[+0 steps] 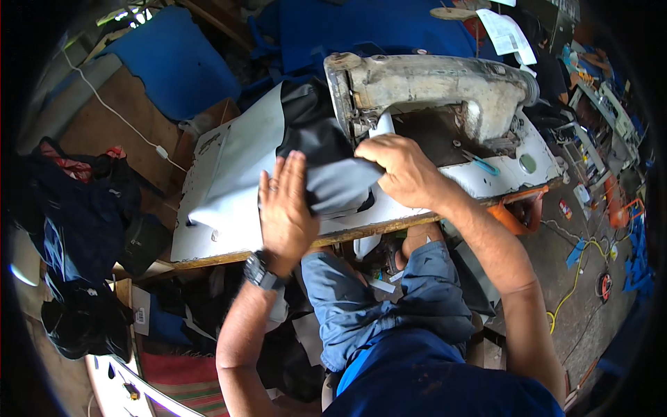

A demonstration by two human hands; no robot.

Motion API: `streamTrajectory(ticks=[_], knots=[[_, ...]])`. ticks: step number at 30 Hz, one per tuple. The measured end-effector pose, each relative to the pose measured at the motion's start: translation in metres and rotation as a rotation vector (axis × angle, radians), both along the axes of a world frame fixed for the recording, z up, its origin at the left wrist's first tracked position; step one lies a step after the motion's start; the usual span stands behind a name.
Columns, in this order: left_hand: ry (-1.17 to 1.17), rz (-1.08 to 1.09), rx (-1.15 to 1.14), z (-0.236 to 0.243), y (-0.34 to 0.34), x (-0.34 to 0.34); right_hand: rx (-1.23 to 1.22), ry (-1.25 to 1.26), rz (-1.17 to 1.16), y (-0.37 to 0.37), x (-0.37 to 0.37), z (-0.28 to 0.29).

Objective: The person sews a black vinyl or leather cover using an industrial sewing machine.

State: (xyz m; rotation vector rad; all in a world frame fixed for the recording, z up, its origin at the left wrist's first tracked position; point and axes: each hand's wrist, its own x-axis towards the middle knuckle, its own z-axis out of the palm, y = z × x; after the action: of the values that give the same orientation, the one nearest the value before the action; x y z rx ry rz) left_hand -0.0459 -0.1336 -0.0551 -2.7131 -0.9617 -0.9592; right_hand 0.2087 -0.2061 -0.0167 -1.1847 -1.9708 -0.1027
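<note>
Left of sewing machine [431,90], left hand [286,215] flat on grey-black material [338,186], grip unclosed, right hand [404,171] pinching material's edge

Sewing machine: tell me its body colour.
The sewing machine is worn off-white with dark, grimy patches, best seen in the head view.

One worn, off-white metal sewing machine [431,80]; one white-topped, wood-edged table [199,242]; one black wristwatch [261,272]; one small teal-handled tool [484,165]; one white electrical cord [114,117] with inline switch [161,151]; folded grey-and-black flexible sheet material [340,184], piece count not determinable
</note>
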Motion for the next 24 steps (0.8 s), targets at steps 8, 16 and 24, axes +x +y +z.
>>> streamTrajectory(ticks=[8, 16, 24], knots=[[0.063, -0.403, -0.47, 0.06, 0.003, -0.007, -0.308, 0.0, 0.138, -0.011, 0.016, -0.002], [0.509, -0.168, -0.343, 0.036, -0.021, -0.008, -0.107, -0.26, 0.084, -0.008, 0.015, -0.073], [0.225, -0.585, -0.261, -0.005, 0.028, -0.002, -0.113, -0.159, 0.125, -0.007, 0.015, -0.082]])
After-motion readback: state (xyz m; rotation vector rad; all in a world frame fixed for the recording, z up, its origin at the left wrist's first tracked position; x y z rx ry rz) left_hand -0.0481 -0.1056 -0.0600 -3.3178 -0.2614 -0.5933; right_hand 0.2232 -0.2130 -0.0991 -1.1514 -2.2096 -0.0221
